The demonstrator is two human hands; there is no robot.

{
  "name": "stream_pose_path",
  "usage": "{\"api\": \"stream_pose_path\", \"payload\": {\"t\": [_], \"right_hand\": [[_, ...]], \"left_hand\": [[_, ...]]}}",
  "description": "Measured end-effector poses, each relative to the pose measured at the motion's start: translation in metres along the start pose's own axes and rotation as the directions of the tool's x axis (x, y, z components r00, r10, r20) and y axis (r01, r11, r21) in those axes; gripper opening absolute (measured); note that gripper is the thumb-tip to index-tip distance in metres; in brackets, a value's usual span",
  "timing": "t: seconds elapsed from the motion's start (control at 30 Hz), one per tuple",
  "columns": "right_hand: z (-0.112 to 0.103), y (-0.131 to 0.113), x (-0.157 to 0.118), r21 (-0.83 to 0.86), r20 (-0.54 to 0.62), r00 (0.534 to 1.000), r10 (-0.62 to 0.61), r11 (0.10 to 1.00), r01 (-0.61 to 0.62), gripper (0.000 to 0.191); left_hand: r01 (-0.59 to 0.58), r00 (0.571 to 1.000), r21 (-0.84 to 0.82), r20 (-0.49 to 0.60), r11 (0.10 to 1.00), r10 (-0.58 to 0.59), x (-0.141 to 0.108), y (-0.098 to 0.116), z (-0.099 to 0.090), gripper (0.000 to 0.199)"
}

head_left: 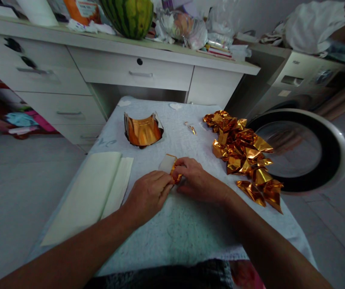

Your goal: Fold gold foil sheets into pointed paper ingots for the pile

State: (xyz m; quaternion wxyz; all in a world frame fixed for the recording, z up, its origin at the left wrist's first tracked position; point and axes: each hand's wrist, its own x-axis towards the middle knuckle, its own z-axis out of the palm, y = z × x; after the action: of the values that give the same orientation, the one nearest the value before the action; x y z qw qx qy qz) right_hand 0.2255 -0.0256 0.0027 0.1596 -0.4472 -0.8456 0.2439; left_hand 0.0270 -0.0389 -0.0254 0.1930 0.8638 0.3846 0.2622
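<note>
Over the middle of the cloth-covered table, my left hand (152, 190) and my right hand (194, 178) meet, fingers closed on one small piece of gold foil paper (176, 172). Its whitish underside shows at the upper left, and my fingertips hide part of it. Beyond my hands sits a curved stack of gold foil sheets (143, 130) in a dark-edged holder. To the right lies a pile of folded gold foil pieces (244, 148). A few thin foil scraps (192, 129) rest between the stack and the pile.
Pale yellowish paper (84, 196) lies along the table's left side. White drawers (133, 72) stand behind the table, their counter holding a watermelon (128, 18) and plastic bags. At the right, a washing machine's round door (299, 148) hangs open beside the table edge.
</note>
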Motion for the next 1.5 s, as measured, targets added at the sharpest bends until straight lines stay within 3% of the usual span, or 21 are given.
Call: {"api": "stream_pose_path", "payload": {"t": [0.13, 0.2, 0.33, 0.53, 0.73, 1.1, 1.5], "right_hand": [[0.009, 0.002, 0.001, 0.029, -0.068, 0.997, 0.04, 0.999, -0.038, 0.014], [0.011, 0.004, 0.002, 0.038, -0.066, 0.997, 0.048, 0.998, -0.045, 0.015], [0.007, 0.004, 0.001, 0.057, -0.047, 0.997, 0.058, 0.997, -0.055, 0.016], [0.005, 0.004, 0.0, 0.111, -0.044, 0.996, 0.083, 0.991, -0.077, 0.006], [0.012, 0.001, 0.004, 0.076, -0.086, 0.983, 0.163, 0.985, -0.157, 0.009], [0.016, 0.001, 0.009, 0.124, -0.143, 0.968, 0.208, 0.974, -0.191, 0.013], [0.023, 0.001, 0.01, 0.049, -0.186, 0.96, 0.211, 0.977, -0.205, 0.016]], "left_hand": [[0.002, 1.0, 0.003, -0.008, 1.0, -0.002, 0.001, -0.002, 0.0, 0.009], [0.008, 1.0, 0.048, -0.005, 0.999, -0.008, 0.001, -0.003, -0.001, 0.013], [0.03, 0.999, 0.075, 0.026, 0.997, -0.032, 0.001, -0.003, -0.004, 0.005], [0.133, 0.99, 0.041, 0.03, 0.99, -0.134, 0.001, -0.002, -0.005, 0.006], [0.204, 0.979, 0.033, 0.025, 0.978, -0.205, 0.002, -0.002, -0.005, 0.001], [0.237, 0.969, 0.113, 0.043, 0.965, -0.243, 0.003, 0.003, -0.008, 0.016], [0.315, 0.949, 0.171, -0.032, 0.933, -0.315, 0.004, 0.003, -0.003, 0.014]]}}
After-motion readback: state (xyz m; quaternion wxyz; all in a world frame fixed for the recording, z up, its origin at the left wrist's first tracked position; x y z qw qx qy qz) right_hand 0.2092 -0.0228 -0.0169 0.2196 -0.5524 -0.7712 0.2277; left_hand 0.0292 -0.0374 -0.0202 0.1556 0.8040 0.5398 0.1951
